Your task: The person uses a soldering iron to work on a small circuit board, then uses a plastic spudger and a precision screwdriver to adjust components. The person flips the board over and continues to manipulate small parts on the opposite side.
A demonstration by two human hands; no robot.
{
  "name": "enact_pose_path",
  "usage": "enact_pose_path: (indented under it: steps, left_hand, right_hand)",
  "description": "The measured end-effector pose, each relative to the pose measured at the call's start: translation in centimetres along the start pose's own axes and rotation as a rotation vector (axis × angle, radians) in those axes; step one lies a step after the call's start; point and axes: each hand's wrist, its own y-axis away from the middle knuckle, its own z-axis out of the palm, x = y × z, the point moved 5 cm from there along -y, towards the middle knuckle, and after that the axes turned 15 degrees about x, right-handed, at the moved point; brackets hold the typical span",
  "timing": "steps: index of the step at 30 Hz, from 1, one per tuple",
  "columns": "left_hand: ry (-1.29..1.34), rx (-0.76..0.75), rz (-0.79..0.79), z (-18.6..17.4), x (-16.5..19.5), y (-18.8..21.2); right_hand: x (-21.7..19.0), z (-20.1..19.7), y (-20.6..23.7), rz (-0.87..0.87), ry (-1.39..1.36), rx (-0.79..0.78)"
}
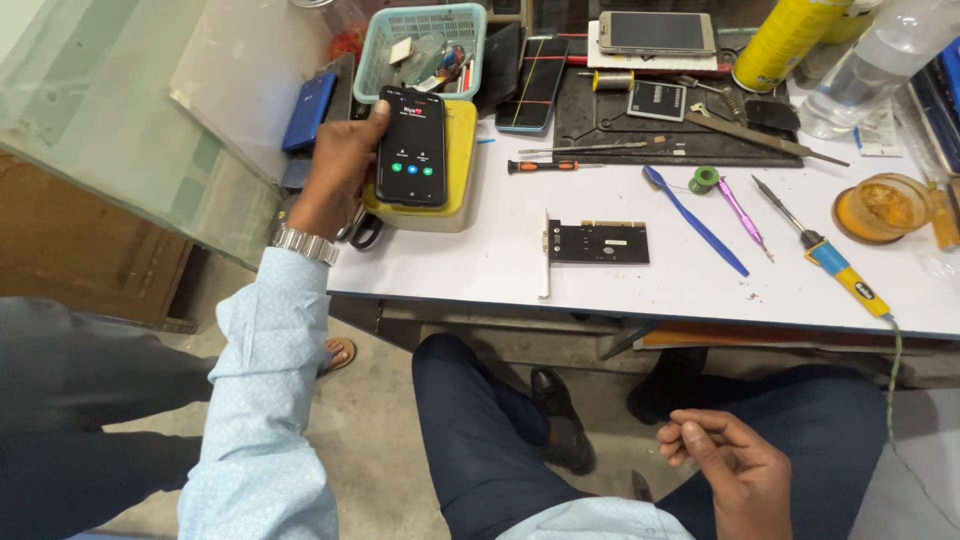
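My left hand [335, 165] holds a black smartphone [411, 145] upright, its lit screen showing round green and blue buttons. A metal watch [305, 243] sits on that wrist above a light blue sleeve. The phone hovers over a yellow box [458, 165] at the left part of the white table [500, 260]. My right hand [725, 465] rests over my right thigh below the table edge, fingers loosely curled and empty.
On the table lie a black circuit card [597, 242], a blue pry tool [695, 220], a soldering iron [835, 260], a screwdriver [550, 166], a teal basket [420, 45], several phones [655, 32], a yellow can [785, 42], a clear bottle [870, 65]. Another person's leg [70, 400] is at left.
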Motion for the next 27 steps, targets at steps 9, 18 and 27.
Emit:
enact_pose_path:
  steps: [9,18,27]
  left_hand:
    - [-0.312,0.183,0.293,-1.7,0.4,-1.1]
    - [-0.258,0.32,0.588,-3.4,0.2,1.5]
    - [-0.241,0.376,0.506,3.6,-13.7,20.5]
  right_hand:
    - [0.1,0.6,-0.1,-0.004,-0.008,-0.036]
    - [0.3,0.3,0.1,0.015,-0.053,-0.032]
    - [-1.7,0.8,-0.3,-0.03,-0.009,-0.082]
